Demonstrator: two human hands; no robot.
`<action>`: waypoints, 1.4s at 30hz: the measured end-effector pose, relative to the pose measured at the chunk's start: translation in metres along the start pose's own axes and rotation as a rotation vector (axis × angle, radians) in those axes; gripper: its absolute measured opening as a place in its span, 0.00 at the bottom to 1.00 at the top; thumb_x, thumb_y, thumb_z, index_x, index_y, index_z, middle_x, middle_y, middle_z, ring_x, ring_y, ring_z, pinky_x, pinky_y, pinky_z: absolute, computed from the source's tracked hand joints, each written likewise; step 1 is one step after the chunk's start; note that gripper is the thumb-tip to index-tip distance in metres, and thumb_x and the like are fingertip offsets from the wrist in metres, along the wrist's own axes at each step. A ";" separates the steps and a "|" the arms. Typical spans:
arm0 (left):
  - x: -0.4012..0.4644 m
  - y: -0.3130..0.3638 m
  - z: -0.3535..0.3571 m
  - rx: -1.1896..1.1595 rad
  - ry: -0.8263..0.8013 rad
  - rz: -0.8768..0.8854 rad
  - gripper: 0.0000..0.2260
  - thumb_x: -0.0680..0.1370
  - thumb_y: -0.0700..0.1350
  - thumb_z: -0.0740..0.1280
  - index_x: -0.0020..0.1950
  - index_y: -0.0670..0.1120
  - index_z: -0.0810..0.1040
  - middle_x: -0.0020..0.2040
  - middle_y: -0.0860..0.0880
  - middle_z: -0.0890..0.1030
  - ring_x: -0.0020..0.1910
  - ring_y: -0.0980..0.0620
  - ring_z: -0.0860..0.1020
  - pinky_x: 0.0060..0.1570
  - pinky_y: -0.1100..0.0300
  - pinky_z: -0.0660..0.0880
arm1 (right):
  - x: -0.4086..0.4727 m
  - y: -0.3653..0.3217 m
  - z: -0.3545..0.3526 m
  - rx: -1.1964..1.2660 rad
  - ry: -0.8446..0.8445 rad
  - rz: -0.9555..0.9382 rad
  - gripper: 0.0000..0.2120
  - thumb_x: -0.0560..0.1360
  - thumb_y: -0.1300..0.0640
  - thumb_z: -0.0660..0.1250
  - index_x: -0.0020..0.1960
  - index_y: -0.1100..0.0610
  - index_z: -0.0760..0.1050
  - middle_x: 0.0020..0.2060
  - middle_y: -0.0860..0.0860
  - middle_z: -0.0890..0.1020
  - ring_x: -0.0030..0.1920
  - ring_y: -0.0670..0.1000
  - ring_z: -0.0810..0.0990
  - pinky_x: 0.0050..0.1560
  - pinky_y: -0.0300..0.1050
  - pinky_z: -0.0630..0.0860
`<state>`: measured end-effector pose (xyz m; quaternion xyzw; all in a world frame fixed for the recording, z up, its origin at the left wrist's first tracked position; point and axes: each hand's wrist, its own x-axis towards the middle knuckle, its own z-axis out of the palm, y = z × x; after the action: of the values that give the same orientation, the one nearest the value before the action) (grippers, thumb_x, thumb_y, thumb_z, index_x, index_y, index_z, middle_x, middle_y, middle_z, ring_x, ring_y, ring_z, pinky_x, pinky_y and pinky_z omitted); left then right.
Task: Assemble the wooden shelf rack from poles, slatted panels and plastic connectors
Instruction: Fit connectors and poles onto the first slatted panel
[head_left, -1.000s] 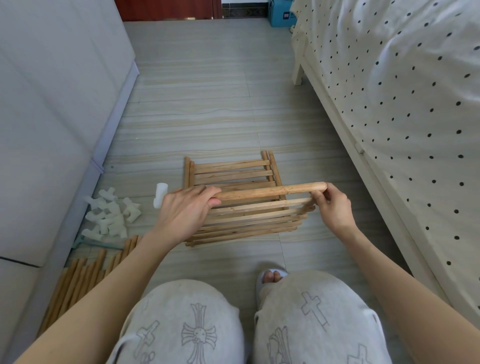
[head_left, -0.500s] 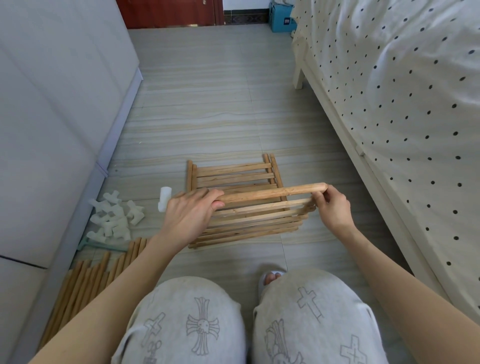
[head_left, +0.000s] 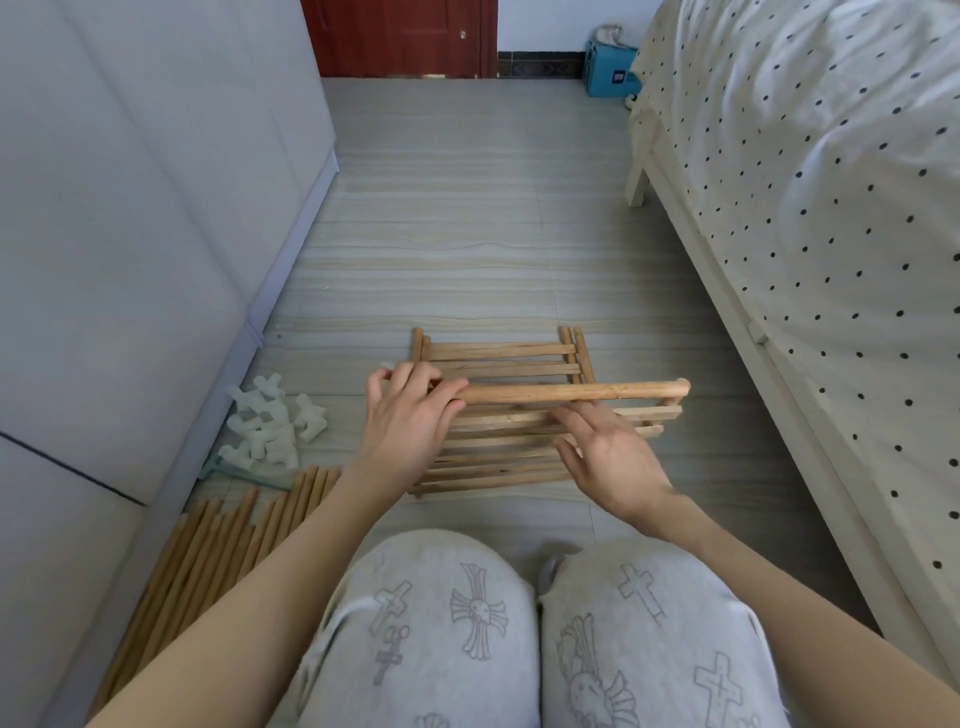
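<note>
A round wooden pole (head_left: 571, 392) lies level above a stack of slatted panels (head_left: 498, 358) on the floor. My left hand (head_left: 408, 421) grips the pole's left end, and a bit of white connector shows just past its fingers. My right hand (head_left: 610, 457) hovers below the pole's middle with fingers spread, holding nothing. The pole's right end is free. A pile of white plastic connectors (head_left: 270, 426) sits on the floor to the left. Several more poles (head_left: 208, 551) lie in a bundle at the lower left.
A grey cabinet wall (head_left: 130, 260) runs along the left. A bed with a dotted sheet (head_left: 831, 208) and its wooden frame runs along the right. My knees in grey trousers (head_left: 519, 623) fill the bottom. A red door and a blue box stand at the far end.
My right hand has let go of the pole's right end and moved left under its middle, fingers spread. My left hand keeps its grip. The camera tilted up.
</note>
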<state>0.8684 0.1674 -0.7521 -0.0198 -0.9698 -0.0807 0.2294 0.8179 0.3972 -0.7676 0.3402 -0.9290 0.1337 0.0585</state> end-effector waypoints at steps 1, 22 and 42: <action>-0.003 -0.004 -0.002 0.000 0.022 0.008 0.10 0.73 0.41 0.72 0.53 0.45 0.83 0.46 0.44 0.79 0.47 0.41 0.77 0.50 0.45 0.69 | 0.006 -0.004 0.004 -0.027 0.004 -0.063 0.16 0.74 0.60 0.69 0.60 0.64 0.76 0.50 0.59 0.81 0.51 0.61 0.79 0.56 0.54 0.74; -0.090 -0.202 0.120 -0.249 -0.594 -1.042 0.26 0.80 0.40 0.57 0.76 0.39 0.52 0.75 0.36 0.52 0.73 0.38 0.55 0.72 0.49 0.55 | 0.126 0.009 0.075 -0.034 0.108 -0.015 0.09 0.75 0.57 0.64 0.44 0.62 0.79 0.38 0.57 0.83 0.41 0.59 0.81 0.47 0.53 0.71; -0.056 -0.221 0.159 -0.163 -0.184 -1.131 0.12 0.79 0.37 0.58 0.62 0.38 0.72 0.60 0.38 0.72 0.59 0.40 0.72 0.60 0.52 0.67 | 0.126 0.014 0.087 -0.036 0.204 -0.073 0.16 0.76 0.53 0.58 0.47 0.64 0.78 0.37 0.59 0.81 0.39 0.61 0.80 0.44 0.50 0.64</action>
<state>0.8314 -0.0246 -0.9498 0.4773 -0.8360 -0.2630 0.0632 0.7114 0.3042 -0.8289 0.3573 -0.9075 0.1486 0.1636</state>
